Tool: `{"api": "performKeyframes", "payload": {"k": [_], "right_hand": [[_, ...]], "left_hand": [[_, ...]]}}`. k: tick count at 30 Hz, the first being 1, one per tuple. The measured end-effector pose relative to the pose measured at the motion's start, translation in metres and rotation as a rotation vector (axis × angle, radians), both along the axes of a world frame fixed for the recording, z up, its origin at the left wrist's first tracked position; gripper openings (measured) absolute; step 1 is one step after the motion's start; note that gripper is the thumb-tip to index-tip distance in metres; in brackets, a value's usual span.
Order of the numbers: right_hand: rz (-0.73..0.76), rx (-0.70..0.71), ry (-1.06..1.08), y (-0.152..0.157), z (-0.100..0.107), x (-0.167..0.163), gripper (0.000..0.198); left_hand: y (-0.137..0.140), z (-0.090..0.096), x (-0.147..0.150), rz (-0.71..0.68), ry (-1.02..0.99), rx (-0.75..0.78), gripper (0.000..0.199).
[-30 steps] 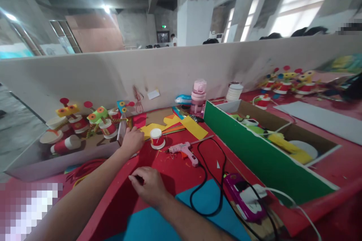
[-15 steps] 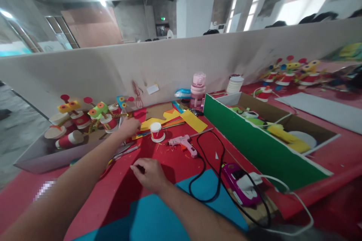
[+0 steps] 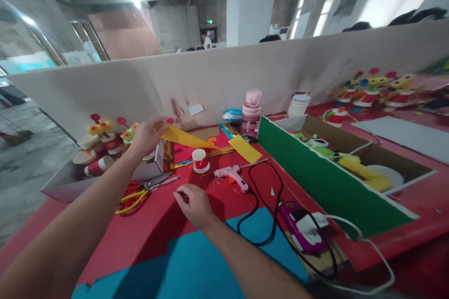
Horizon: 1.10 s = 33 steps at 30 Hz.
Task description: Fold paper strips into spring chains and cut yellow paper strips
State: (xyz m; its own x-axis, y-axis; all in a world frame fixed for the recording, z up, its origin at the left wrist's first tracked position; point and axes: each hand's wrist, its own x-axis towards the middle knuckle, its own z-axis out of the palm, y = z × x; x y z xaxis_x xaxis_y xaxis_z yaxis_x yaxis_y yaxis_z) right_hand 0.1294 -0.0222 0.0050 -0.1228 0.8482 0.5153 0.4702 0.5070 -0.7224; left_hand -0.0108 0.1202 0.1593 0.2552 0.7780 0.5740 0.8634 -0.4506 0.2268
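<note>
My left hand point(image 3: 150, 136) is closed on one end of a yellow paper piece point(image 3: 184, 138), lifted over the paper pile. My right hand point(image 3: 192, 203) hovers above the red table with thumb and fingers drawn together; whatever is in them, if anything, is hidden. Just beyond it stands a red-and-white paper cup point(image 3: 199, 161). A pink glue gun point(image 3: 232, 175) lies to the cup's right, its black cord looping toward me. Yellow-handled scissors point(image 3: 137, 198) rest below my left forearm, beside a grey pen-like tool point(image 3: 164, 183).
At left, a box point(image 3: 59, 180) holds several paper-cup figures. A green-sided box point(image 3: 315, 168) fills the right, near a purple power strip point(image 3: 303, 226). Blue sheets point(image 3: 199, 266) lie in front. A pink bottle point(image 3: 251, 110) stands by the white partition point(image 3: 217, 79).
My left hand has taken hold of the yellow paper and raised it off the pile. My right hand keeps nearly the same pose. The view has shifted slightly left.
</note>
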Motion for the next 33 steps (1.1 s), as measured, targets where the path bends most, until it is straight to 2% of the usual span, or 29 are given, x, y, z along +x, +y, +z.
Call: {"api": "performKeyframes", "payload": {"k": [1, 3, 5, 6, 8, 10, 12, 14, 16, 18, 21, 23, 25, 26, 27, 31, 33], "right_hand": [[-0.070, 0.068, 0.019, -0.002, 0.006, 0.004, 0.017], [-0.246, 0.231, 0.032, -0.013, 0.020, 0.012, 0.034], [-0.343, 0.352, -0.037, -0.033, 0.033, 0.022, 0.048], [-0.337, 0.402, -0.101, -0.047, 0.038, 0.026, 0.053], [-0.217, 0.473, -0.282, -0.075, 0.041, 0.031, 0.060], [-0.110, 0.461, -0.428, -0.100, 0.038, 0.033, 0.064], [0.019, 0.381, -0.551, -0.115, 0.029, 0.030, 0.068], [0.121, 0.280, -0.627, -0.121, 0.018, 0.026, 0.075], [0.166, 0.202, -0.665, -0.120, 0.006, 0.025, 0.078], [0.134, 0.183, -0.669, -0.119, -0.005, 0.026, 0.065], [0.070, 0.226, -0.617, -0.118, -0.017, 0.031, 0.049], [0.194, 0.231, -0.604, -0.119, -0.021, 0.035, 0.048], [0.379, 0.201, -0.626, -0.119, -0.022, 0.035, 0.049], [0.439, 0.176, -0.639, -0.119, -0.021, 0.035, 0.049], [0.471, 0.148, -0.649, -0.119, -0.019, 0.033, 0.049], [0.482, 0.072, -0.674, -0.116, -0.014, 0.026, 0.047], [0.481, 0.055, -0.680, -0.115, -0.013, 0.024, 0.047]], "left_hand": [[-0.021, 0.002, -0.005, 0.002, -0.051, 0.070, 0.023], [-0.068, -0.002, -0.020, -0.032, -0.122, 0.168, 0.021], [-0.117, -0.018, -0.038, -0.164, -0.141, 0.184, 0.018], [-0.138, -0.030, -0.048, -0.240, -0.125, 0.138, 0.017], [-0.173, -0.061, -0.068, -0.337, -0.091, 0.061, 0.016], [-0.197, -0.095, -0.086, -0.482, -0.032, -0.041, 0.018], [-0.213, -0.127, -0.097, -0.588, -0.022, -0.147, 0.020], [-0.224, -0.151, -0.101, -0.665, -0.022, -0.265, 0.024], [-0.235, -0.163, -0.101, -0.714, -0.085, -0.365, 0.025], [-0.244, -0.161, -0.100, -0.748, -0.186, -0.454, 0.023], [-0.251, -0.141, -0.104, -0.754, -0.344, -0.647, 0.023], [-0.245, -0.126, -0.110, -0.696, -0.476, -0.766, 0.034], [-0.232, -0.118, -0.110, -0.624, -0.477, -0.807, 0.037], [-0.222, -0.119, -0.106, -0.576, -0.399, -0.775, 0.035], [-0.211, -0.122, -0.100, -0.601, -0.303, -0.720, 0.036], [-0.156, -0.148, -0.056, -0.827, 0.114, -0.555, 0.043], [-0.129, -0.156, -0.034, -0.831, 0.263, -0.483, 0.047]]}}
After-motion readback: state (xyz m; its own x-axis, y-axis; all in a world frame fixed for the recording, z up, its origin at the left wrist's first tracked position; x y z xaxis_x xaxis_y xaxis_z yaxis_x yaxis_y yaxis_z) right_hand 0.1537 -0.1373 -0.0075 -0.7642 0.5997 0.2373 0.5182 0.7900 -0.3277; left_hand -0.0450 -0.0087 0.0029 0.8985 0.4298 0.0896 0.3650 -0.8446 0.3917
